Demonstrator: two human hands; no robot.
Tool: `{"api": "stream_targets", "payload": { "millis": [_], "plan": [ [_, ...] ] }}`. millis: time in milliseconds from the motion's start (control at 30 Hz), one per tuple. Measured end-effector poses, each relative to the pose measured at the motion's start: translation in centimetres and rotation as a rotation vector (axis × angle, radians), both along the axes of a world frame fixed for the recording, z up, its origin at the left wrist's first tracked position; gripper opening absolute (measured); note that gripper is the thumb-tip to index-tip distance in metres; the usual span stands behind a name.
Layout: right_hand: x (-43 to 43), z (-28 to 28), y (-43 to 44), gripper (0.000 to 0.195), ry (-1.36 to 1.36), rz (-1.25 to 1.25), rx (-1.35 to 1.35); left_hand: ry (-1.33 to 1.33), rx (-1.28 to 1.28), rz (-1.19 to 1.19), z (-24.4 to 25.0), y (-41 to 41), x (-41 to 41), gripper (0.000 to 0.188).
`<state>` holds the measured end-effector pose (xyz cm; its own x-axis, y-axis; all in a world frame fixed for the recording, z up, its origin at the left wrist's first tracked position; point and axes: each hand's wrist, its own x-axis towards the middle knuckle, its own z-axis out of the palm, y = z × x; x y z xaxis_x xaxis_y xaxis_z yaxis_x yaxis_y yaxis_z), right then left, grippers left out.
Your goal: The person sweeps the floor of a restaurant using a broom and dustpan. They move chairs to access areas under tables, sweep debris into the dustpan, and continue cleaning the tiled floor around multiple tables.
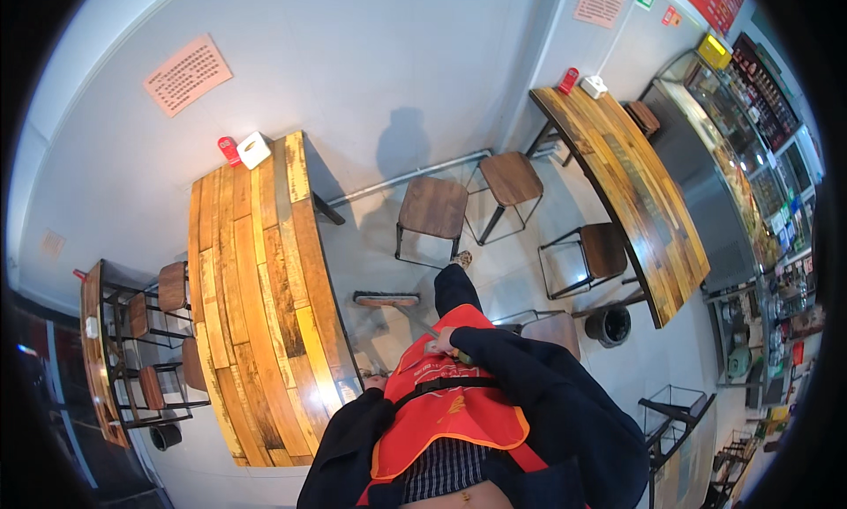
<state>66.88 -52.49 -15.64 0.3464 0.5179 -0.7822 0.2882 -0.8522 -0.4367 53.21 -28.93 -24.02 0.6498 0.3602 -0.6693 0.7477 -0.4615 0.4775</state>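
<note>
A long-handled broom or floor brush [387,300] lies with its dark bristles on the tiled floor, just right of the wooden table. Its handle runs up towards my body. My right hand [446,340] is closed around the handle in front of the red apron [456,410]. My left hand [375,382] hangs low by the near corner of the plank-topped table [251,297]; whether it touches the edge or holds anything is not clear. One of my feet [464,259] is planted beside a wooden stool [433,208].
More stools stand ahead [511,178] and to the right [602,251]. A second plank table [628,178] and a black bin [607,326] are on the right, before a glass display counter [728,158]. Another table with stools stands far left [99,350].
</note>
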Motion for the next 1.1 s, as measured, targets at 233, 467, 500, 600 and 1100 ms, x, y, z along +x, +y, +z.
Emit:
{"api": "stream_targets", "payload": {
  "millis": [233,467,500,600,1100],
  "plan": [
    [0.9,0.8,-1.4,0.023,0.094,-0.243,-0.046,-0.034,-0.062,-0.002,-4.7,0.5,-0.8,0.021],
    [1.3,-1.0,-5.8,0.02,0.126,0.008,-0.003,-0.066,-0.027,-0.072,-3.5,0.3,-1.3,0.023],
    [1.5,-1.0,-6.7,0.019,0.065,0.215,0.016,-0.091,-0.021,-0.073,-3.0,0.1,-1.3,0.024],
    [1.8,-0.9,-9.0,0.016,-0.036,0.452,-0.056,-0.069,-0.033,0.027,-1.5,-0.4,-2.2,0.021],
    [10.3,-9.5,-15.3,0.018,-0.065,-1.107,-0.189,0.308,-0.242,0.341,2.2,-3.1,-0.2,0.016]
  ]
}}
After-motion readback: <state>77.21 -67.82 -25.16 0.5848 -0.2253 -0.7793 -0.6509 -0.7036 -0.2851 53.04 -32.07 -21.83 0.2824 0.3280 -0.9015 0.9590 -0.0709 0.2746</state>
